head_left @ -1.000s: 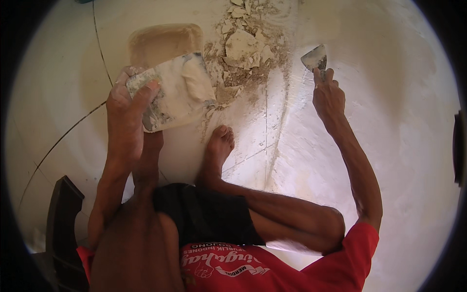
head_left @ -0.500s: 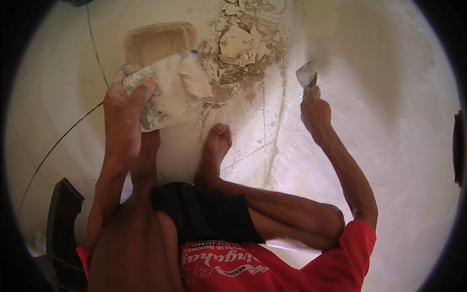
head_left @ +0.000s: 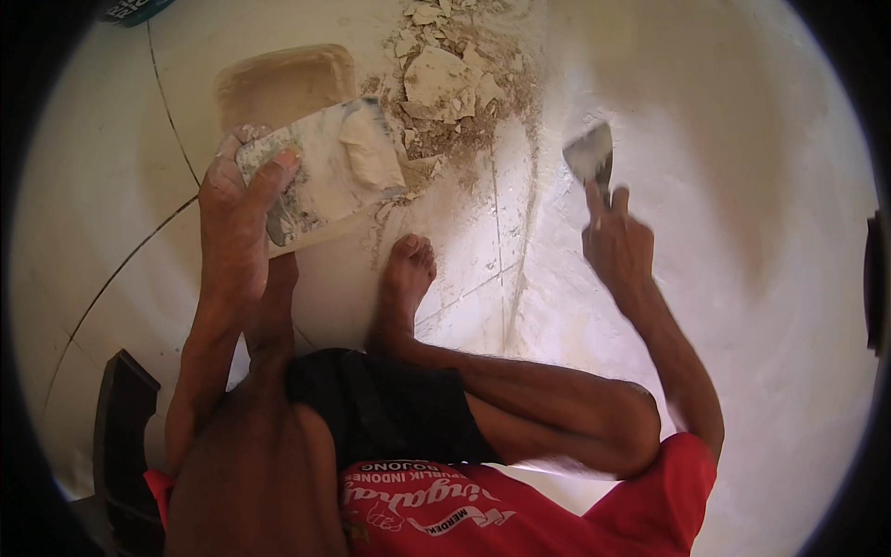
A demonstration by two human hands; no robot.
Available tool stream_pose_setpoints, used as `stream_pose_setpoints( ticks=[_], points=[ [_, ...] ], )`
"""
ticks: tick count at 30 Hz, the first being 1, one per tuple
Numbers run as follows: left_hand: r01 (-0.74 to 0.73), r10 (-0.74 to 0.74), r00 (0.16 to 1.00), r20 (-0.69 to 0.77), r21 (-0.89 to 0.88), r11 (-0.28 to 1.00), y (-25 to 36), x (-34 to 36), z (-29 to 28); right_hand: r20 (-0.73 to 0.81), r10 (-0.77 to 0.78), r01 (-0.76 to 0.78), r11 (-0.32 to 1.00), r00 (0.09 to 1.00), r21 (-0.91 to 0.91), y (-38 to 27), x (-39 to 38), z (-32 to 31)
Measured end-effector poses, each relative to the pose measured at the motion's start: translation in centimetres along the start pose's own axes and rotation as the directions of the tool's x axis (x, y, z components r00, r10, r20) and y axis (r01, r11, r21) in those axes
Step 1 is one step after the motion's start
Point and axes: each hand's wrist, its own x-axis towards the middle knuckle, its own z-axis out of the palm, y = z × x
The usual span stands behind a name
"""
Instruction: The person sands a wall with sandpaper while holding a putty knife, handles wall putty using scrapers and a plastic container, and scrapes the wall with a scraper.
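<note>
My left hand [head_left: 243, 200] grips a flat, plaster-smeared board [head_left: 316, 176] by its left edge, thumb on top. A thick lump of off-white plaster [head_left: 369, 153] lies near the board's right end. Behind the board, a tan rectangular tub [head_left: 288, 79] stands on the floor, partly covered by it. My right hand [head_left: 617, 243] is closed round the handle of a putty knife [head_left: 591, 156], with a finger stretched toward the blade. The blade carries whitish plaster and is at the pale wall [head_left: 687, 241] on the right. Most of the handle is hidden by my fingers.
Broken plaster chips and dust [head_left: 445, 88] are heaped on the tiled floor along the wall's foot. My bare foot [head_left: 408, 269] rests near them. A dark wooden piece [head_left: 125, 436] stands at lower left, and a dark green object [head_left: 135, 9] shows at the top left edge.
My right hand has moved slightly right and nearer to me, and the putty knife's blade shows more broadly. The left hand keeps its hold on the board; the view has shifted a little.
</note>
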Motion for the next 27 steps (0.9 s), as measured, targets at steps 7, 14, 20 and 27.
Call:
stream_pose_setpoints(
  ticks=[7, 14, 20, 27],
  points=[
    [-0.002, 0.004, 0.999, -0.051, 0.047, 0.999, 1.1, -0.6, 1.0, -0.069, 0.005, -0.018, 0.981, 0.998, -0.194, 1.3, 7.5, 2.5],
    [-0.013, 0.012, 1.000, -0.023, -0.031, 0.999, 0.3, -0.5, 0.2, 0.128, 0.003, 0.025, 0.975, 0.992, -0.221, 0.4, 3.0, 4.4],
    [-0.010, 0.010, 1.000, -0.021, -0.014, 1.000, 0.2, -0.7, 0.5, 0.281, 0.015, 0.026, 0.990, 0.959, -0.139, -0.7, -5.7, 5.7],
    [0.052, -0.046, 0.996, -0.078, 0.086, 0.995, 0.2, 0.1, 1.8, 0.094, 0.156, -0.178, 0.931, 0.983, 0.318, -1.1, -9.2, 1.5]
  ],
)
